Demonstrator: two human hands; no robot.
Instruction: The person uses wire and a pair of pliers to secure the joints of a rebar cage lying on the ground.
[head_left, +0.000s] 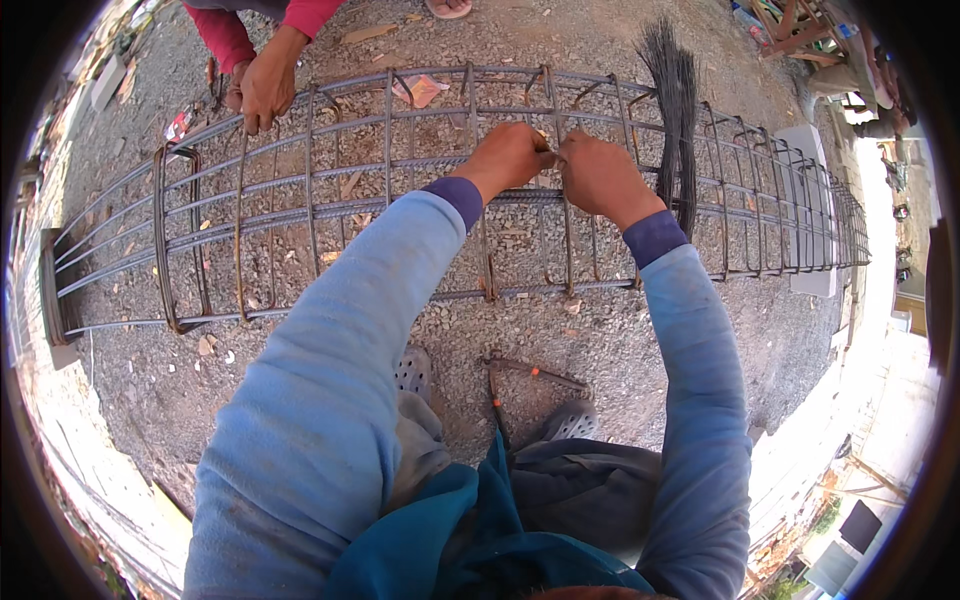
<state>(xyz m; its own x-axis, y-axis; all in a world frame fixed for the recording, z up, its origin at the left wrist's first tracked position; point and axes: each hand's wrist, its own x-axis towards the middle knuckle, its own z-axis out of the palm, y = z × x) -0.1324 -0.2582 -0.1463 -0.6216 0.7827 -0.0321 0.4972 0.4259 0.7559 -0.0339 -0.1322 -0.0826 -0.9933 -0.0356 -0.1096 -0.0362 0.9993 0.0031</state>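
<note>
A long rebar cage (435, 161) with ribbed lengthwise bars and bent stirrups stretches across the ground before me. My left hand (514, 154) and my right hand (604, 172) meet over its middle, beside a stirrup (562, 225). Fingertips of both hands are pinched close together on a thin piece that looks like tie wire; the fingers hide most of it. Just right of my right hand, a bundle of dark tie wire (670, 82) hangs over the cage bars. On the gravel between my feet lies a pair of end-cutting nippers (517, 367) with splayed handles.
A co-worker's hands (266, 82) are at the cage's upper left bars. Several stirrups (56, 289) are stacked at its left end. A pale block (814, 281) sits under the right part. Wooden pieces (799, 34) stand at upper right. Gravel (315, 375) covers the ground.
</note>
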